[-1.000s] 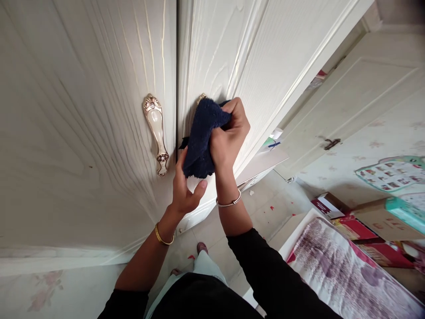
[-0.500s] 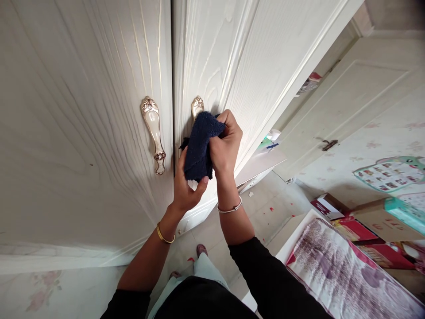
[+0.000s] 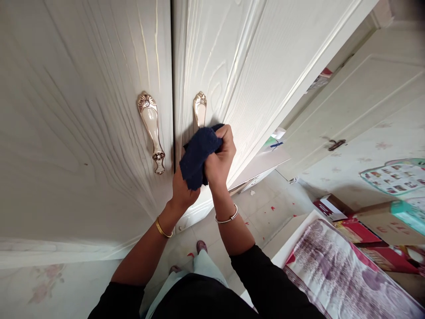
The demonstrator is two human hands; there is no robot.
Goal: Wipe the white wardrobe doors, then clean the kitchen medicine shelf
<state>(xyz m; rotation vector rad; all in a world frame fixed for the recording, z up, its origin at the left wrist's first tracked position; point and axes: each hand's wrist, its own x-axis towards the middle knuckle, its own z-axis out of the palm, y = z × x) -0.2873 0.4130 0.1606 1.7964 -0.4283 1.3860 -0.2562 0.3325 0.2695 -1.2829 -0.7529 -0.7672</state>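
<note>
Indoors, right hand (image 3: 223, 156): clenched navy cloth (image 3: 196, 160), fingers curled.
Left hand (image 3: 182, 188): reached up, finger spread hidden.
White cupboard (image 3: 113, 133): fronted tiled floor (image 3: 257, 207).

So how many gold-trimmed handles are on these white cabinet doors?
2: the left handle on the left door and the right handle on the right door, its lower part hidden behind the navy cloth.

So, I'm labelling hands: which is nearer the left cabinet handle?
Left. The left hand is below and right of that handle; the right hand is farther right, gripping the navy cloth.
</note>
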